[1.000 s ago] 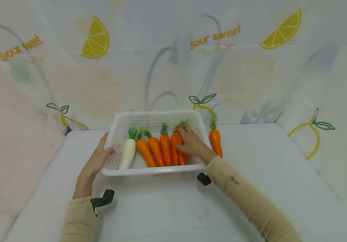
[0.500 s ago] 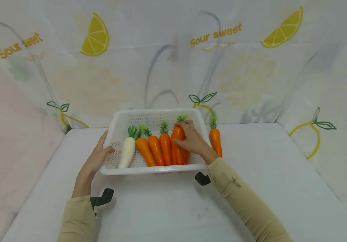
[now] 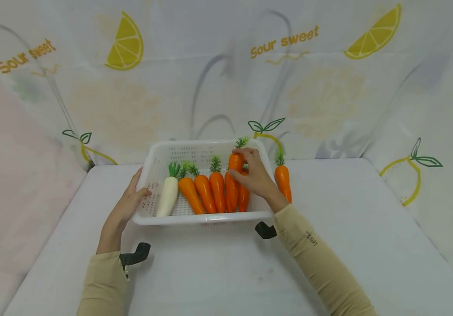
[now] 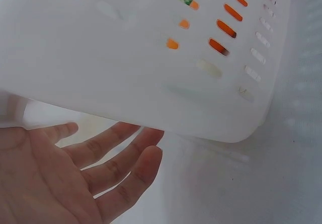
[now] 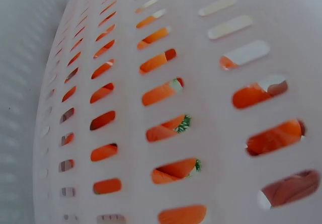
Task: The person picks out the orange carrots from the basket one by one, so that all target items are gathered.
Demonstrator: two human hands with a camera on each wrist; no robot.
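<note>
My right hand [image 3: 256, 175] pinches an orange carrot [image 3: 234, 162] near its leafy top, thumb on the near side. The carrot stands raised and upright above other carrots [image 3: 217, 193] in a white slotted basket [image 3: 206, 218]. At the basket's left side, my left hand [image 3: 125, 206] holds the rim, thumb over the edge and fingers outside. The left wrist view shows the fingers [image 4: 146, 163] of that hand below the rim. A white radish [image 3: 168, 196] lies in the basket left of the carrots. In the right wrist view, the basket wall [image 5: 132, 133] hides most of the right hand.
Another carrot [image 3: 283, 181] lies outside the basket, along its right side. The white tabletop [image 3: 210, 267] runs back to a fabric backdrop [image 3: 179, 92] with lemon prints. Dark wrist-worn devices [image 3: 141, 252] project from both sleeves.
My right hand has lifted the carrot from among the others, raising its top toward the basket's back rim. My left hand stays at the left rim.
</note>
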